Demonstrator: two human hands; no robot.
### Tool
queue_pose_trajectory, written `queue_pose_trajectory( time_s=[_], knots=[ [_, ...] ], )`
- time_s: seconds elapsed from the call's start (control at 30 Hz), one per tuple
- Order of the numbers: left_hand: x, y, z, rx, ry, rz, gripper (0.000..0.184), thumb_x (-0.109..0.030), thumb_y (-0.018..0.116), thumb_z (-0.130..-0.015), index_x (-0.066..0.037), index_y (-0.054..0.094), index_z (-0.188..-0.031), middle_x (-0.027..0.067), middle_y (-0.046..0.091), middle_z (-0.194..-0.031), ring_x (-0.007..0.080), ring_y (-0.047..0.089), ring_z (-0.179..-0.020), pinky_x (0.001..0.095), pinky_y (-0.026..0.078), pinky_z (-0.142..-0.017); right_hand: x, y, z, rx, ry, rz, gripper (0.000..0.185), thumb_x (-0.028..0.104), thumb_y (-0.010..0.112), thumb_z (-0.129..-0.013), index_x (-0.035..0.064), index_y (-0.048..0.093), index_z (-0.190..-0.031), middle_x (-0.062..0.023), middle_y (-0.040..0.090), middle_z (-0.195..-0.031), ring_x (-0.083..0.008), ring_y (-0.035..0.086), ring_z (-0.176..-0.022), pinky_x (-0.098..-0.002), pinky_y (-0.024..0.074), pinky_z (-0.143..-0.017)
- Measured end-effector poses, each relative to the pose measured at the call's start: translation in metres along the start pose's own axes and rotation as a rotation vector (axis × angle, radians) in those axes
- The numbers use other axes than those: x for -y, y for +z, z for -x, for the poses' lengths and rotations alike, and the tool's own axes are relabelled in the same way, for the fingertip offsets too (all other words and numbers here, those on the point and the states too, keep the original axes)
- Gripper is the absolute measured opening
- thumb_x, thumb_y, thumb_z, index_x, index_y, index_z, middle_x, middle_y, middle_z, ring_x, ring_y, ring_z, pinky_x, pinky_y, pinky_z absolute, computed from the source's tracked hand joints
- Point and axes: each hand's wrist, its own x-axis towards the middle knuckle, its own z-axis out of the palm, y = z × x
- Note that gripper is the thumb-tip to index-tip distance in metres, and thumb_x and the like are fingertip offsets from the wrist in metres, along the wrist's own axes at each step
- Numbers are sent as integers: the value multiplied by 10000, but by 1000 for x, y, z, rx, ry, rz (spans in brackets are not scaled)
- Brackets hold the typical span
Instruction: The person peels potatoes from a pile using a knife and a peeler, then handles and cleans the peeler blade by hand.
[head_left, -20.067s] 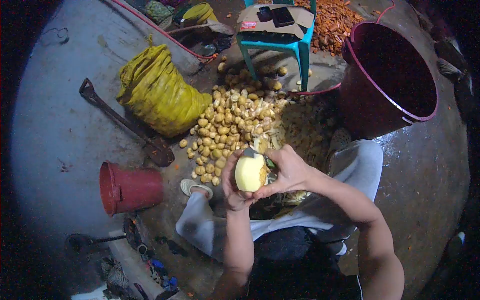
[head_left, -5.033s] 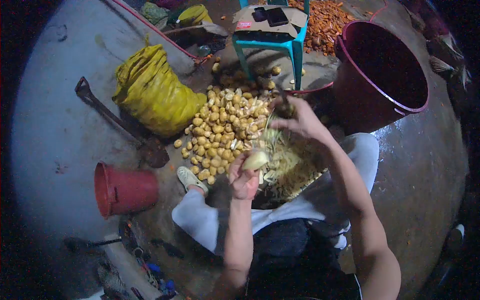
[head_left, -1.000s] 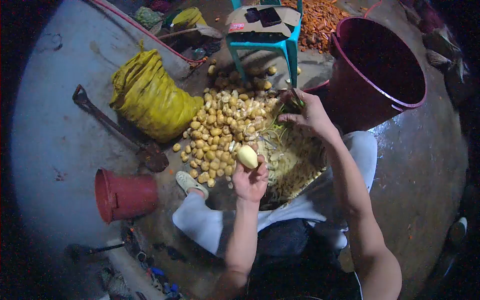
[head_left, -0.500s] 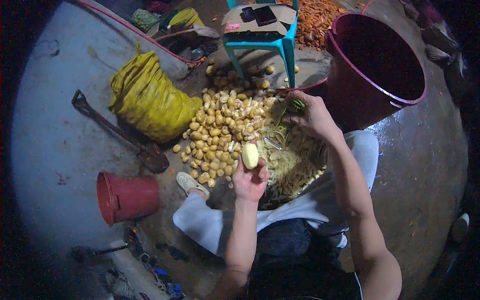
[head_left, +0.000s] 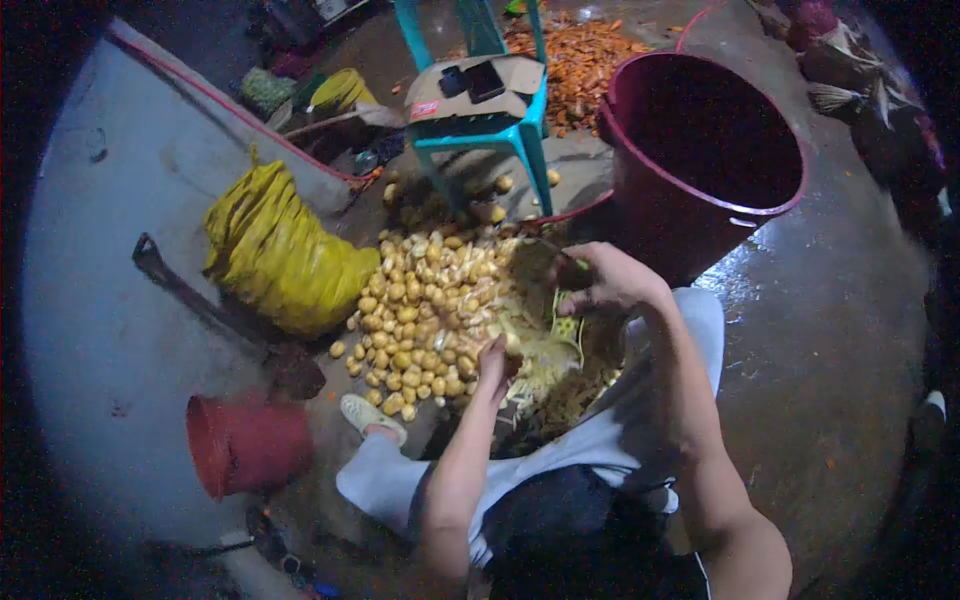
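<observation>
My left hand [head_left: 497, 368] is closed over the lower right part of the potato heap, its fingers curled. A pale edge of a peeled potato [head_left: 513, 344] shows at its fingertips; the rest is hidden and blurred. My right hand [head_left: 615, 278] grips a dark, narrow tool [head_left: 574, 262] with some green on it, over the right side of the heap. Unpeeled and pale potatoes [head_left: 405, 315] lie on the floor in front of me. Below my right hand is a green-yellow slotted piece [head_left: 567, 330], among pale peelings [head_left: 545, 365].
Behind the potatoes stands a teal chair [head_left: 530, 130] with cardboard and dark devices. A large maroon tub [head_left: 640, 190] is at the right. Left are a yellow sack [head_left: 285, 250], a shovel [head_left: 190, 295] and a red bucket [head_left: 255, 445]. Orange pieces [head_left: 580, 65] lie behind the chair.
The view has tilted up and swung right. My left hand has turned over from palm up, and the peeled potato is now mostly hidden. My right hand still holds the dark tool.
</observation>
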Motion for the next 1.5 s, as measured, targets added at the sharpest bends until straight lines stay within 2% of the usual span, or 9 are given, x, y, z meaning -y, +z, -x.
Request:
queue_pose_trajectory(
  time_s=[0.13,0.37,0.43,0.6,0.77,0.83,1.03,1.3,1.5],
  knots=[
    [-97,106,-1,520,290,139,342,-367,450,-1004,-69,554,-1134,77,649,-890,126,621,-715,237,471,-549,11,-7,14,179,-49,-255,578,305,893,-598,10,638,-1025,-86,667,-936,-178,600,-910,-330,461,-817],
    [-168,172,-14,726,308,213,401,-304,577,-941,-64,508,-1254,140,651,-883,221,660,-783,371,553,-655,15,-24,16,145,-47,-454,546,323,868,-644,29,643,-1047,-30,655,-965,-132,566,-928,-298,440,-849],
    [-128,140,-34,571,139,164,430,-313,614,-915,-70,503,-1252,87,665,-844,170,632,-634,280,522,-585,6,-18,12,104,-163,-410,519,281,865,-655,22,641,-1046,-42,665,-970,-131,581,-915,-290,458,-843],
    [73,-37,-101,80,-131,-388,139,-214,597,-894,-80,633,-910,67,614,-683,168,579,-554,303,442,-449,-13,3,2,-65,264,46,458,129,783,-704,0,617,-1111,-132,695,-996,-214,652,-910,-339,493,-816],
    [216,-185,-74,-303,-368,143,100,-189,593,-859,-99,598,-815,29,559,-627,135,498,-503,302,355,-408,3,20,-11,-26,314,255,410,53,688,-738,17,611,-1139,-189,687,-976,-308,671,-889,-365,503,-798],
    [182,-212,-41,-305,-441,155,126,-216,617,-857,-98,590,-822,14,551,-620,142,502,-494,308,364,-405,19,30,-25,-63,382,231,293,65,720,-718,11,644,-996,-156,696,-860,-198,672,-782,-333,490,-732],
    [149,-298,-60,-428,-339,98,137,-217,663,-835,-103,588,-826,23,545,-634,138,515,-499,294,363,-377,20,65,-68,81,621,181,250,94,691,-737,18,639,-969,-190,677,-820,-353,663,-767,-377,497,-716],
    [154,-354,-174,-724,-50,-715,403,-245,715,-771,-40,630,-1107,152,682,-990,275,658,-878,364,517,-775,-41,100,-91,308,683,441,323,100,597,-798,19,546,-1107,-212,570,-1022,-374,546,-957,-397,422,-844],
    [135,-322,-213,-720,-100,-573,326,-214,691,-758,-82,657,-1054,185,661,-1053,334,627,-998,398,501,-865,-56,111,-114,454,810,467,390,96,496,-870,20,453,-1250,-224,467,-1213,-367,440,-1136,-405,345,-974]
  ],
)
